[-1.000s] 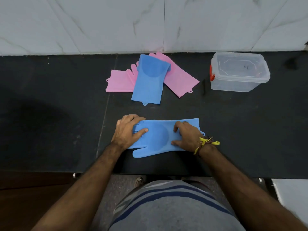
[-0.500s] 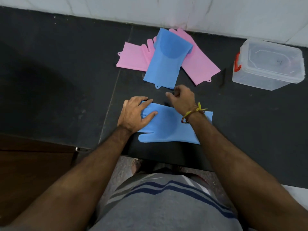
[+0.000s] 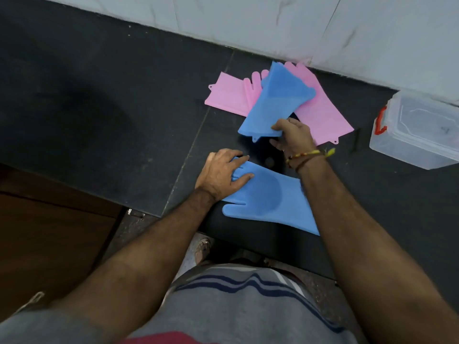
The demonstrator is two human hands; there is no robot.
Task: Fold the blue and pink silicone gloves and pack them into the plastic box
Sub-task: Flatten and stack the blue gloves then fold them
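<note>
A blue silicone glove (image 3: 270,197) lies flat near the counter's front edge, fingers pointing left. My left hand (image 3: 221,175) presses down on its finger end with fingers spread. Farther back, a second blue glove (image 3: 278,103) lies across two pink gloves, one on the left (image 3: 228,95) and one on the right (image 3: 323,115). My right hand (image 3: 291,136) pinches the cuff end of that second blue glove, which looks slightly raised there. The clear plastic box (image 3: 419,135) with a red latch and its lid on stands at the right.
The black stone counter (image 3: 99,108) runs back to a white marble wall (image 3: 273,21). Its front edge lies just below the near glove, above a brown wooden cabinet (image 3: 49,232). My torso and a foot on the floor show below.
My right hand left the near blue glove, reached back and took hold of the second blue glove's cuff. My left hand stayed on the near glove. The camera shifted left and tilted.
</note>
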